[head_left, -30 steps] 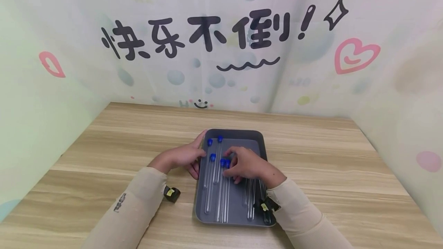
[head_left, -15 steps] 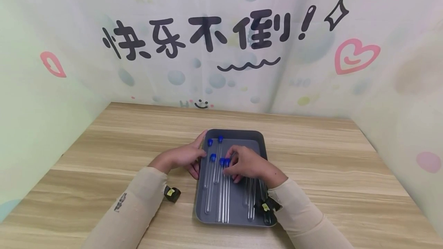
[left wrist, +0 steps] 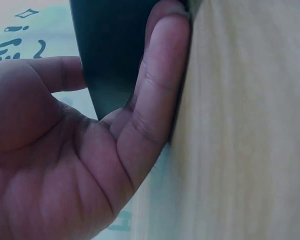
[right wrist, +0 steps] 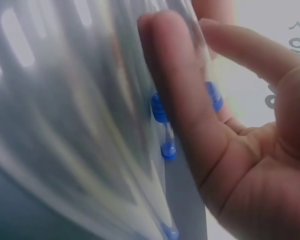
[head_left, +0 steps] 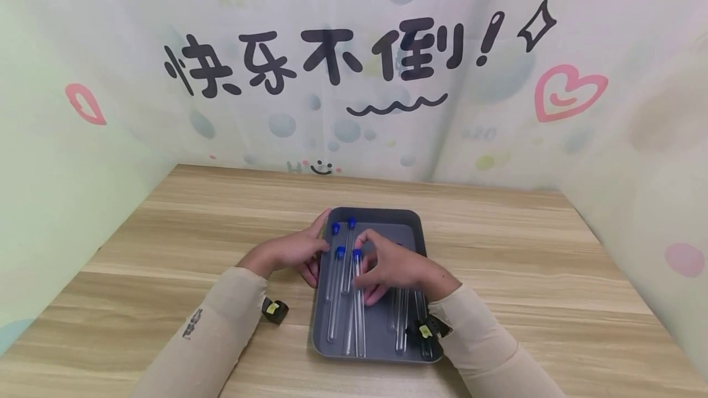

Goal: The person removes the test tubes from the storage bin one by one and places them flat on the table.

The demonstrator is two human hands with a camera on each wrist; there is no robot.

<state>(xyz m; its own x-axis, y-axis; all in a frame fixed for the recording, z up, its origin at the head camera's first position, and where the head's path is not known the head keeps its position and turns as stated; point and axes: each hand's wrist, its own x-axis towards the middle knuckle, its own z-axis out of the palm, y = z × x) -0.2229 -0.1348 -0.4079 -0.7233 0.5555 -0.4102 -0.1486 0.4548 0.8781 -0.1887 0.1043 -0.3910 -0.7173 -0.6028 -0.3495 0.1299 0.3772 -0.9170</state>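
Observation:
A grey rectangular tray [head_left: 381, 330] holds several clear test tubes with blue caps. My left hand [head_left: 295, 252] grips its left side, thumb over the rim; in the left wrist view the fingers curl against the dark tray wall [left wrist: 110, 50]. Over the tray's middle, my right hand [head_left: 394, 268] pinches a test tube [head_left: 359, 318] just below its blue cap [head_left: 356, 253], the tube's rounded end pointing toward me. In the right wrist view a blue cap [right wrist: 214, 95] shows between thumb and fingers. Another tube lies alongside, its cap hidden.
Other capped tubes [head_left: 334, 318] lie along the tray's left side. More tubes [head_left: 401, 330] lie at the right, partly under my right wrist. The tray stands on a wooden table [head_left: 498, 250], before a printed curtain [head_left: 276, 158].
My right hand has closed around one of two tubes lying side by side, and its cap end has shifted slightly. My left hand and the tray keep their place.

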